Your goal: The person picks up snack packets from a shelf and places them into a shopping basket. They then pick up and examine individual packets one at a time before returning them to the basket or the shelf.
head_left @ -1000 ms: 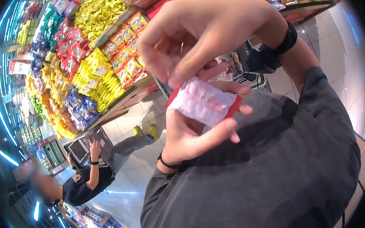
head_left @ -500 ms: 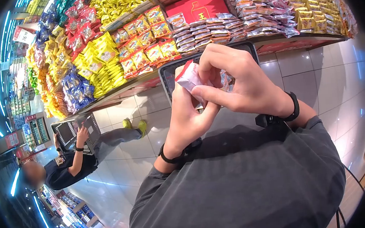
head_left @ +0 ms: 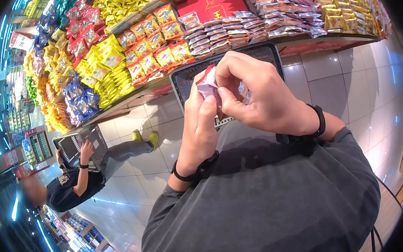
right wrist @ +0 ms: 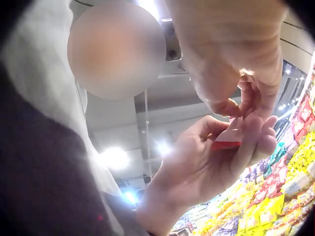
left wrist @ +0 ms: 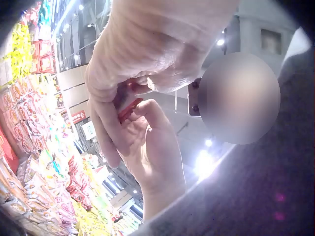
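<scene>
Colourful displayed snacks (head_left: 106,62) above a tiled floor (head_left: 331,85)
A person (head_left: 74,187) holds a basket (head_left: 71,146); a price sign (head_left: 22,41) shows.

the wrapper (head_left: 207,81) looks crinkled plastic, the shirt (head_left: 259,192) matt cloth, the floor (head_left: 329,98) glossy.

Packet (head_left: 206,83) partly behind fingers (head_left: 206,113), much of the basket (head_left: 176,89) behind left hand (head_left: 196,129) and right hand (head_left: 267,94), bystander's head (head_left: 32,192) a blur.

Rows of bagged snacks (head_left: 154,42) are filling a display beside a price sign (head_left: 23,40), showing a shop
</scene>
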`<state>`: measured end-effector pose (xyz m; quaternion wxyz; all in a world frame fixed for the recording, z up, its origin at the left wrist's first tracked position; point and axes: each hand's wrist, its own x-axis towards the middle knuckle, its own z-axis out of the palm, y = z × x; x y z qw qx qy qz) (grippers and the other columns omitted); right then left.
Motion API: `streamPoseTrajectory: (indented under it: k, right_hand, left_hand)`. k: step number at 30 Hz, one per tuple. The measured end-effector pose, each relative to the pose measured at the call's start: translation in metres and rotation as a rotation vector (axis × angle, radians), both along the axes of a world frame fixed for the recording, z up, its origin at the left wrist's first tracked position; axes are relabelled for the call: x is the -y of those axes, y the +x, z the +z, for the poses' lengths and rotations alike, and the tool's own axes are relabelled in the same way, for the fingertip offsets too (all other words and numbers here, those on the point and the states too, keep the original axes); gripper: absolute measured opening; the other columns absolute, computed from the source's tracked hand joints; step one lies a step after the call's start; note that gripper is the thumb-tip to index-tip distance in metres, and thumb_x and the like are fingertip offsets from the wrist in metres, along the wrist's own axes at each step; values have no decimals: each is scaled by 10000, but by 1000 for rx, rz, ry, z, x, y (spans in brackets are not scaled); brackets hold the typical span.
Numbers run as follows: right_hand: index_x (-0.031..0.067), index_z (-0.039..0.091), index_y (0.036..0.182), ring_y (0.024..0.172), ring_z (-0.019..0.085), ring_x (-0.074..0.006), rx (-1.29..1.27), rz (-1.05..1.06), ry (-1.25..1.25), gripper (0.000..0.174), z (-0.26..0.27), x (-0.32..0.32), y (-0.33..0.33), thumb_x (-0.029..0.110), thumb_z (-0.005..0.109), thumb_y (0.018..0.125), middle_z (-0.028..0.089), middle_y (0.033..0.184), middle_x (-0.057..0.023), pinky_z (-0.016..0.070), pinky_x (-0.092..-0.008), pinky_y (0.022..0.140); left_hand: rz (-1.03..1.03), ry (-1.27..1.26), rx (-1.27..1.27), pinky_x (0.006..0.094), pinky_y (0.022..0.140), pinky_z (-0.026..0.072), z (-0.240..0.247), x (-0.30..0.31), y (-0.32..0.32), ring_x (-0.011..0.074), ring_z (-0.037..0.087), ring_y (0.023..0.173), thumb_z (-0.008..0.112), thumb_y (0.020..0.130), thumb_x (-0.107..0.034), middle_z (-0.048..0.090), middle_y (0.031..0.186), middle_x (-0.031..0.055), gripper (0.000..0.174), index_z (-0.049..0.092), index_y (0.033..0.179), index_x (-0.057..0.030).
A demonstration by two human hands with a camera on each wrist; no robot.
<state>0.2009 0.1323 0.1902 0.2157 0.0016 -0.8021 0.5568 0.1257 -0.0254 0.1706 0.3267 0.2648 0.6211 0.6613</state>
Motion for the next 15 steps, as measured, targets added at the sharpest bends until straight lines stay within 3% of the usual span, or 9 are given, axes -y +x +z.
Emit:
streamPoseTrajectory:
  k: [4, 6, 9, 13, 15]
  right_hand:
    - [-29, 565, 887, 656, 629, -169, 39, -32, -131, 145, 0, 3, 1, 1, 698, 836, 601, 819, -104, 514, -314, 602]
    - [-35, 577, 884, 655, 620, -107, 69, -27, -263, 146, 0, 3, 1, 1, 707, 825, 614, 803, -82, 513, -282, 599]
    - [-38, 579, 881, 658, 618, -86, 80, -27, -298, 150, -1, 3, 1, -1, 711, 819, 619, 793, -72, 508, -268, 589]
    - [-38, 576, 879, 653, 628, -116, 95, -12, -281, 150, 0, 0, 0, 2, 709, 823, 627, 796, -88, 519, -279, 604]
    - [-32, 571, 878, 645, 635, -177, 69, -18, -97, 146, 3, -1, -3, 0, 704, 827, 617, 789, -115, 517, -317, 604]
  left_hand:
    - [5, -21, 112, 287, 940, 467, 4, 3, -1, 152, 585, 1102, 428, 1037, -367, 608, 1220, 102, 593, 439, 1446, 62]
    - [-3, -6, 113, 284, 951, 457, 5, 2, -3, 145, 576, 1108, 438, 1031, -368, 603, 1226, 96, 591, 446, 1442, 57]
    - [-11, 4, 166, 281, 974, 440, 4, 1, -3, 137, 559, 1130, 434, 1030, -358, 594, 1244, 97, 577, 455, 1433, 54]
    - [-18, -24, 79, 268, 877, 484, 6, 2, -8, 128, 597, 1005, 446, 1032, -316, 624, 1132, 77, 530, 479, 1421, 44]
    - [-66, -56, -59, 256, 779, 510, 6, 1, -16, 108, 609, 881, 498, 1017, -209, 637, 1012, 63, 467, 494, 1419, 29]
